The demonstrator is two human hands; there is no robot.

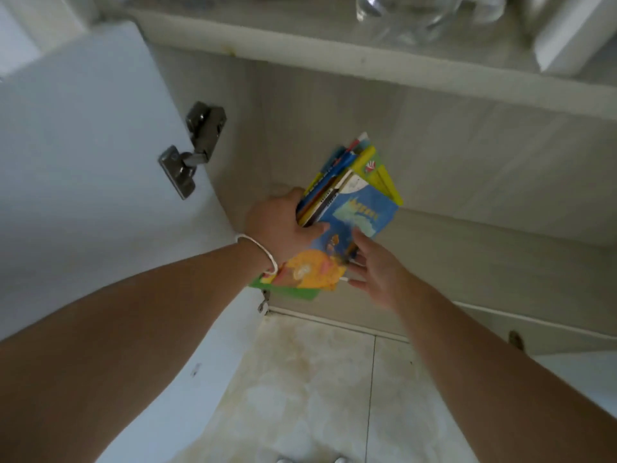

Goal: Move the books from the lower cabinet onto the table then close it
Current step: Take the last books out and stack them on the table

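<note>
Head view: stack of thin books (347, 202) inside lower cabinet (467, 155), near its front-left corner, just behind front edge of cabinet floor. Long axis of stack runs from front-left toward back-right, away from person.

Left hand (280, 222) nearer: fingers curled round stack's near-left edge, thumb on blue cover. Right hand (377, 265) just beside stack's front-right, fingers straight, fingertips touching cover; grips nothing.

Both forearms reach forward and down. Door (83, 145) stands open at left. Counter out of view.

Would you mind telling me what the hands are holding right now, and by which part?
The left hand grips the stack of books by its spine-side edge, thumb over the front cover. The right hand touches the cover's lower edge with straight fingers, no grip.
</note>
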